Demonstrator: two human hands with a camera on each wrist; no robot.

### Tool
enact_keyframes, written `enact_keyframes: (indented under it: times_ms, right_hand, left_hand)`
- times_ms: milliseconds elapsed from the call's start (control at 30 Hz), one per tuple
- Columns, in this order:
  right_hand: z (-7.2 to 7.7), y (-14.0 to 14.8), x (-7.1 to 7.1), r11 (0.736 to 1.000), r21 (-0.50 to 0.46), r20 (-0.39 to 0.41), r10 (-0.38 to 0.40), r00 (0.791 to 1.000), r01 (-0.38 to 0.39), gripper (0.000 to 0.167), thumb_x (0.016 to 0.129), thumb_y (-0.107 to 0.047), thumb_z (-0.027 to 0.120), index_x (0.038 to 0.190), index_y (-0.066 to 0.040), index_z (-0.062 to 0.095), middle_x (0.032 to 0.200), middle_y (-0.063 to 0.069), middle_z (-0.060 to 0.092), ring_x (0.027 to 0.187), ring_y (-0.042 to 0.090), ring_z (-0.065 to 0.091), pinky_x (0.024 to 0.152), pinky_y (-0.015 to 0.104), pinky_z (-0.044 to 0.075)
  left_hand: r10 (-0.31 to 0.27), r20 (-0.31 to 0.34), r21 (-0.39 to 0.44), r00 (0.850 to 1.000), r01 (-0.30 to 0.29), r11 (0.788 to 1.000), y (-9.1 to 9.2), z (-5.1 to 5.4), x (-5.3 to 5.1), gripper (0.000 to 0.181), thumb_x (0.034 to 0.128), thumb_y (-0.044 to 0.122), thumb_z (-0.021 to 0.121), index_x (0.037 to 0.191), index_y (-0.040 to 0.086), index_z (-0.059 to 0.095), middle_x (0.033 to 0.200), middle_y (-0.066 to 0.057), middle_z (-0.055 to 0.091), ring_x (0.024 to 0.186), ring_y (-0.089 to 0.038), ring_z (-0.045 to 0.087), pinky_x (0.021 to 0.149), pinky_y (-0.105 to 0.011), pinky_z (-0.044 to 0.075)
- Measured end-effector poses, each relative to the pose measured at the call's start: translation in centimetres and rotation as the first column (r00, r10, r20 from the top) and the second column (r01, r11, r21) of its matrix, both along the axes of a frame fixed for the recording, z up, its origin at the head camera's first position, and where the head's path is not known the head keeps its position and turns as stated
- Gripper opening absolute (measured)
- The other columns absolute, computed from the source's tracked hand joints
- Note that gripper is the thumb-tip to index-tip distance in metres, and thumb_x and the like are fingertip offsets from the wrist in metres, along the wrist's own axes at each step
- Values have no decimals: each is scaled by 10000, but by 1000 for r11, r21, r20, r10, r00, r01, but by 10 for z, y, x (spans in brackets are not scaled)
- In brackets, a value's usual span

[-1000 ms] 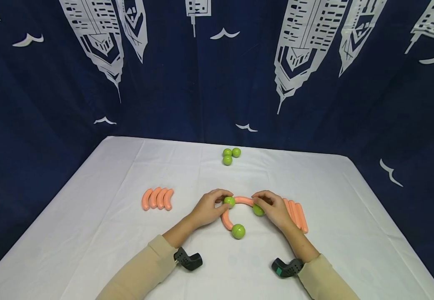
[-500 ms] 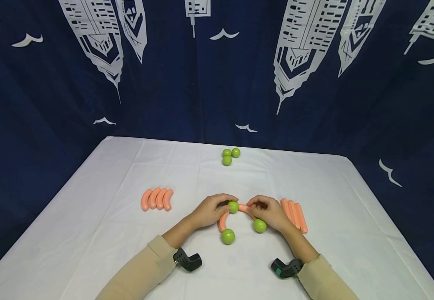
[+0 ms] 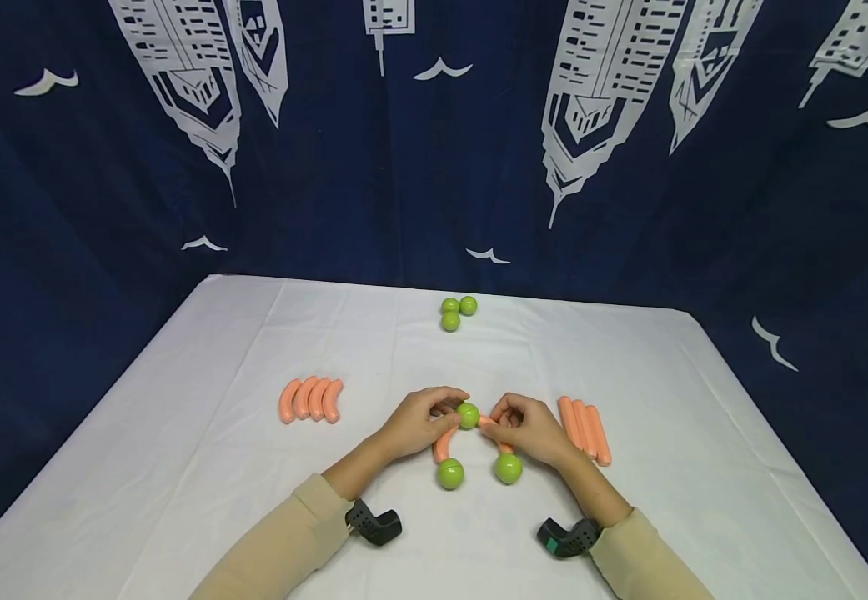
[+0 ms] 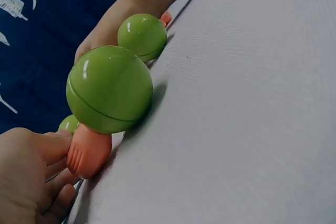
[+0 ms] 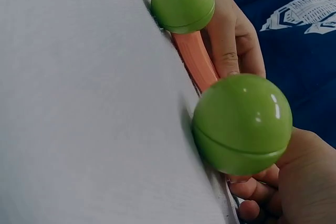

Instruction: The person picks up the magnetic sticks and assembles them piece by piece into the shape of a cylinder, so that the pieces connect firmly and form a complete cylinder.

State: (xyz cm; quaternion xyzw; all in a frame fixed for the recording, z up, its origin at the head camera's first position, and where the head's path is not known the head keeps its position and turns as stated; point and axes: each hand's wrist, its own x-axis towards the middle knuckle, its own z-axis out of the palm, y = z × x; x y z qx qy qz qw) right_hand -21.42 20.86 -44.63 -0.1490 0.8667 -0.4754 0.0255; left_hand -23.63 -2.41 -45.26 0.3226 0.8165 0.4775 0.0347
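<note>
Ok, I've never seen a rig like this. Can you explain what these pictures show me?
There's no machine here: you see a person's bare left hand and right hand. The wide picture comes from a camera on their head; each close-up comes from a camera on that wrist.

On the white tablecloth, a cluster of three green balls lies near the far edge. Four curved coral rods lie to the left and straight coral rods to the right.

Both hands hold one arch: three green balls linked by two curved rods. The left fingers are around the middle ball; the right hand pinches the right curved rod.
</note>
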Motion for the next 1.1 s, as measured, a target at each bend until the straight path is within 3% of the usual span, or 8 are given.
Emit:
enact_keyframes:
  times_ms: [233, 467, 533, 633, 800, 900, 1100]
  right_hand:
    - [0, -1, 0, 999, 37, -36, 31, 999, -29, 250, 814, -262, 798, 949, -111, 652, 795, 1, 573, 635, 129, 453, 555, 230, 365]
    - [2, -4, 2, 990, 51, -35, 134, 990, -132, 358, 798, -272, 812, 1084, -113, 665, 933, -3, 578, 785, 179, 473, 668, 260, 400]
    - [2, -4, 3, 987, 50, -51, 154, 987, -152, 356, 800, -265, 810, 1092, -112, 674, 934, -11, 576, 797, 183, 476, 677, 265, 403]
    - [1, -4, 3, 983, 44, -78, 180, 981, -177, 321, 808, -246, 805, 1079, -115, 694, 945, -21, 591, 809, 179, 484, 697, 267, 413]
    - [-1, -3, 3, 979, 29, -83, 205, 975, -204, 279, 819, -220, 794, 1060, -114, 703, 946, -24, 602, 803, 166, 493, 703, 261, 426]
    - [-1, -4, 3, 980, 23, -77, 199, 977, -198, 278, 819, -221, 791, 1059, -114, 699, 932, -23, 598, 792, 165, 491, 691, 256, 426]
    - [1, -4, 2, 983, 45, -87, 182, 979, -179, 259, 815, -230, 790, 1031, -127, 693, 898, -32, 584, 784, 160, 483, 689, 260, 416]
  left_hand:
    - [-21, 34, 5, 999, 21, 1000, 0, 1, 1, 299, 956, 182, 637, 1238, 83, 638, 1145, -22, 674, 972, -116, 638, 866, -282, 496]
    - [-187, 51, -53, 981, 189, 981, 0, 8, 5, 343, 960, 215, 630, 1282, 96, 615, 1237, -4, 636, 1056, -100, 592, 944, -275, 447]
    - [-208, 47, -94, 977, 212, 973, 1, 13, 6, 380, 965, 249, 625, 1311, 93, 592, 1279, -8, 611, 1101, -117, 572, 968, -279, 431]
    - [-174, 16, -219, 985, 174, 960, 0, 22, 11, 448, 969, 349, 604, 1341, 104, 558, 1284, -27, 595, 1135, -148, 559, 974, -307, 434]
    - [-115, -28, -436, 993, 91, 896, -4, 34, 23, 559, 948, 481, 578, 1359, 105, 539, 1269, -42, 590, 1181, -175, 539, 989, -366, 431]
    - [-108, -49, -464, 993, 73, 883, -6, 33, 34, 564, 944, 484, 585, 1361, 107, 541, 1273, -29, 585, 1160, -170, 537, 955, -365, 446]
    - [-101, -144, -465, 984, 23, 885, -13, 26, 55, 697, 888, 588, 605, 1405, 133, 504, 1318, -19, 542, 1179, -174, 520, 929, -389, 467]
